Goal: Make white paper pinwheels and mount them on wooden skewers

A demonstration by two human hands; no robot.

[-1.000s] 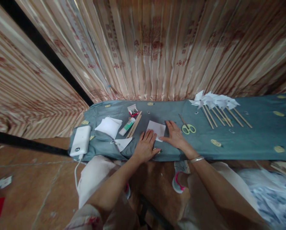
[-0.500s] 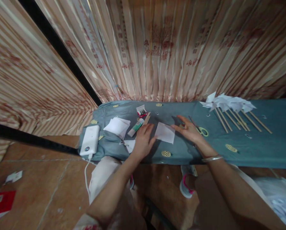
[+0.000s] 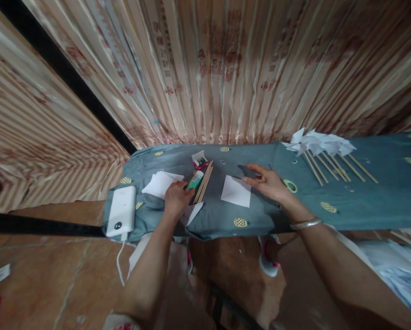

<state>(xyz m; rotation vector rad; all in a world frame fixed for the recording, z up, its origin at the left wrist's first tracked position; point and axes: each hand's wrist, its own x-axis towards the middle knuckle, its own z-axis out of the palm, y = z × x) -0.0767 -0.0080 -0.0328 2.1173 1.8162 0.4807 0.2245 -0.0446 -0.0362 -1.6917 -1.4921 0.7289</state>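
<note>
My left hand [image 3: 175, 198] lies at the near left of the teal-covered table [image 3: 363, 201]. Its fingers curl over the white body of a glue tube [image 3: 195, 179], so only the green end shows. Beside the tube lies a bundle of thin wooden sticks [image 3: 204, 182]. A white paper square [image 3: 236, 191] lies flat between my hands, touched by neither. My right hand [image 3: 268, 182], a bangle on its wrist, has its fingers spread just above the cloth. It is over the green-handled scissors [image 3: 290, 185], which it partly hides.
A stack of white paper [image 3: 160, 183] and a folded paper triangle [image 3: 193, 212] lie by my left hand. A small open box [image 3: 199, 160] sits behind the sticks. Several paper pinwheels on sticks [image 3: 320, 145] lie far right. A white power bank [image 3: 121, 210] rests on the left corner.
My left hand has slid left from the paper square's edge onto the glue tube. My right hand has lifted off the square and stays over the scissors. The square lies untouched.
</note>
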